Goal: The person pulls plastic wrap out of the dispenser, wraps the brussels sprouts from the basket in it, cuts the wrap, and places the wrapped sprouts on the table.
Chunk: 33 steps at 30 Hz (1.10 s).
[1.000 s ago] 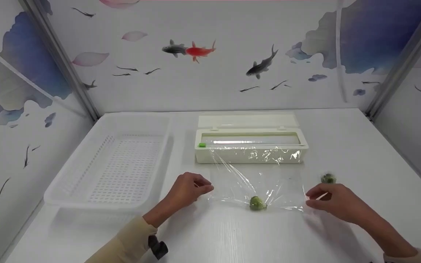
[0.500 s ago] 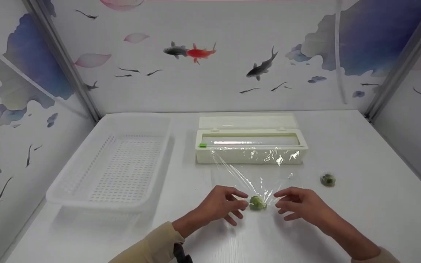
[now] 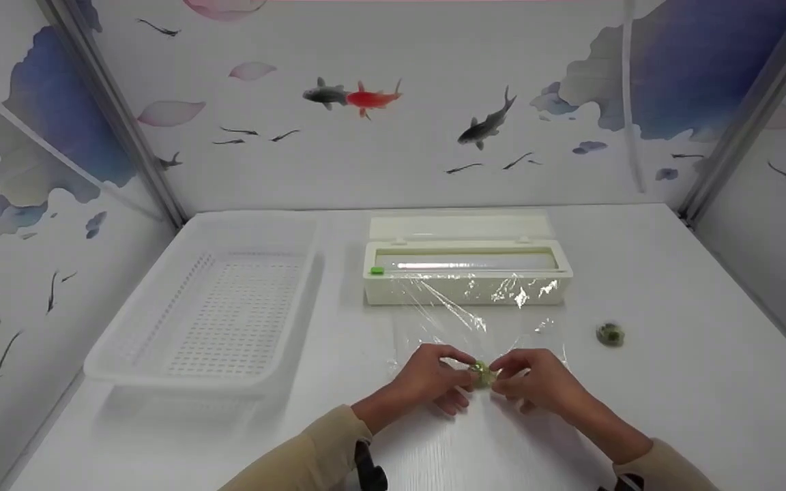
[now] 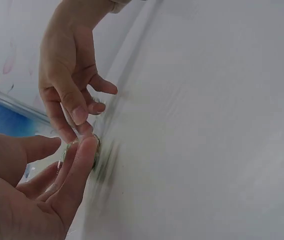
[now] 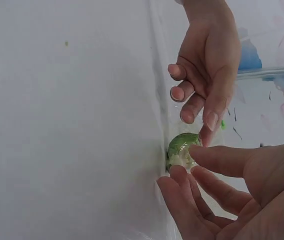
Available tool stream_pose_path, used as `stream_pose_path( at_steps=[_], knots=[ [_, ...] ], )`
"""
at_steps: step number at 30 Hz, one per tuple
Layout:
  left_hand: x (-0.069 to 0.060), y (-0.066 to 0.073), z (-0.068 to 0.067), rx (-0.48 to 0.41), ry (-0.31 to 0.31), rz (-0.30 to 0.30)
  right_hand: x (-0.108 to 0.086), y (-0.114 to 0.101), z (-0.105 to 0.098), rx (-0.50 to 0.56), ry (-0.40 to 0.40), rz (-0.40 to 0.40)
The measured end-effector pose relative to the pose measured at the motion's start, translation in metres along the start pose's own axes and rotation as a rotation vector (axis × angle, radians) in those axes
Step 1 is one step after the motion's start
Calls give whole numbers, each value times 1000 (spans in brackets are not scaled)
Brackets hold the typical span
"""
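A small round green vegetable, which looks like a Brussels sprout (image 3: 482, 375), lies on the near part of a clear sheet of plastic wrap (image 3: 461, 317). My left hand (image 3: 434, 380) has thumb and fingertips at its left side, while my right hand (image 3: 544, 379) pinches it from the right. Some wrap is drawn up over the sprout, glossy in the right wrist view. The wrap still runs back to the roll in a cream dispenser box (image 3: 468, 292) with its lid raised. Fingers partly hide the sprout.
To the left stands a white perforated basket (image 3: 168, 383). A second green sprout (image 3: 610, 334), shiny as if wrapped, sits on the white table (image 3: 693, 382) at the right. A green slider (image 3: 377, 271) sits at the left of the box's front edge.
Both hands have come inward from the two sides of the wrap to the sprout. Fingers now meet around it with wrap gathered there. Box, basket and second sprout have stayed put.
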State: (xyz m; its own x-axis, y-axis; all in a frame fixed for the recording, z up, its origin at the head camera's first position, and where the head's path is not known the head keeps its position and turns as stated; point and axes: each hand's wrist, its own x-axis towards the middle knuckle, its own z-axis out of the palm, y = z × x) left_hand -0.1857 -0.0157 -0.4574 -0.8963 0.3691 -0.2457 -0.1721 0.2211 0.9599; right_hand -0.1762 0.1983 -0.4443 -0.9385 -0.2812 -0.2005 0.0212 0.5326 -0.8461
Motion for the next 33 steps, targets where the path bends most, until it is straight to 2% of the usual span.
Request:
stream_pose_path(
  at_steps=[7,15,20,25,30,33],
  knots=[
    [9,0,1,88,37,22,10,-2,5,-65,68,32],
    [14,2,-2,130,52,17,10,-8,8,-46,128,41],
    [17,4,-5,150,55,-9,13,-10,11,-45,143,32],
    [19,5,-5,170,61,-17,21,-9,13,-106,142,22],
    [20,10,-8,246,62,4,27,-5,10,-143,137,-7],
    [21,12,-9,255,58,18,29,-4,9,-152,138,-16]
  ],
)
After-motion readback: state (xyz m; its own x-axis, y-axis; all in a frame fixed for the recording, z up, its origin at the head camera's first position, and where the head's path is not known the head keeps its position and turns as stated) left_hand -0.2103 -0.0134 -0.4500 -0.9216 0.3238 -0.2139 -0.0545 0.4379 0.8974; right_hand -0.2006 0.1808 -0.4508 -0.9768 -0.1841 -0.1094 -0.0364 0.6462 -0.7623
